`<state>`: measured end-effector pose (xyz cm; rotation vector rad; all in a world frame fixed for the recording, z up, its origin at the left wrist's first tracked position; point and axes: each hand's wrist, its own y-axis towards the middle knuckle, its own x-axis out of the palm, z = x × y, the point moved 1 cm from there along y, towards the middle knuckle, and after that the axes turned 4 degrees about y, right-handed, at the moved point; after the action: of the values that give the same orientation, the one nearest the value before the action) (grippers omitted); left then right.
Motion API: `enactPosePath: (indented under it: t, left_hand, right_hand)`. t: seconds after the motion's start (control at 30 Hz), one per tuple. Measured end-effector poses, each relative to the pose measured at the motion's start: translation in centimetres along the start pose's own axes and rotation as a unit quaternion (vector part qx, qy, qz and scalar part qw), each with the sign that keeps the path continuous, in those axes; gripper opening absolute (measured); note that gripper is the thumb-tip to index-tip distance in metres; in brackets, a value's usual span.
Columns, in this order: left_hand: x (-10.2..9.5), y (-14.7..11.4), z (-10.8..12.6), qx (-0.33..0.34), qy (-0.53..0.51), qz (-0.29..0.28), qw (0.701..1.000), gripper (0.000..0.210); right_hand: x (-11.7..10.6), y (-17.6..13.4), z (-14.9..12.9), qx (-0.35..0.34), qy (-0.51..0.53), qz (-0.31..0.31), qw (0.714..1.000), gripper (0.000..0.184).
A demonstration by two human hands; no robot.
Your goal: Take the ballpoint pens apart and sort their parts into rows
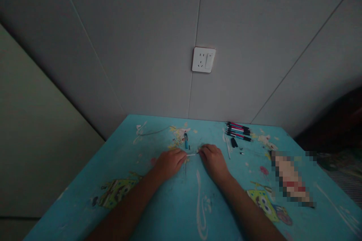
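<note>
Over the middle of the table, my left hand (pixel 171 162) pinches a thin white pen refill (pixel 191 154), which points to the right. My right hand (pixel 212 159) is closed just across from the refill's end, its fingertips on a small dark piece (pixel 198 153) too tiny to name. A short gap seems to separate that piece from the refill. Just beyond my hands lies a blue and black pen barrel (pixel 186 141), with a little dark part (pixel 189 147) beside it.
Several pens (pixel 239 131) lie grouped near the wall. Closer in are black rubber-like pieces (pixel 234 143), another white refill (pixel 227 148) and a small pen tip (pixel 242 153). A pixelated object (pixel 292 180) rests on the right of the blue patterned table (pixel 175 211). A socket (pixel 203 60) is on the wall.
</note>
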<state>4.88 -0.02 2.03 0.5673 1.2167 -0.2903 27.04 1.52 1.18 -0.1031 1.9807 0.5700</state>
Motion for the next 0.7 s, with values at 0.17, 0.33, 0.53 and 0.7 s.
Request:
enactPosePath:
  t: [0.17, 0.33, 0.53, 0.7]
  left_hand:
    - [0.1, -0.1, -0.3, -0.004, -0.016, 0.005, 1.0, 0.027]
    - [0.2, -0.1, -0.4, -0.007, -0.025, 0.008, 1.0, 0.028]
    - [0.0, -0.1, -0.4, -0.003, -0.015, 0.007, 1.0, 0.028]
    - [-0.1, -0.1, -0.3, 0.004, -0.028, 0.008, 1.0, 0.028]
  right_hand:
    - [-0.2, -0.6, 0.1, -0.018, 0.089, -0.023, 0.996, 0.02]
    - [-0.9, -1.3, 0.2, -0.031, 0.179, 0.013, 0.983, 0.022]
    - [-1.0, -1.1, 0.0, -0.044, 0.206, 0.012, 0.977, 0.022]
    - [-1.2, -1.2, -0.6, -0.059, 0.223, 0.011, 0.973, 0.022]
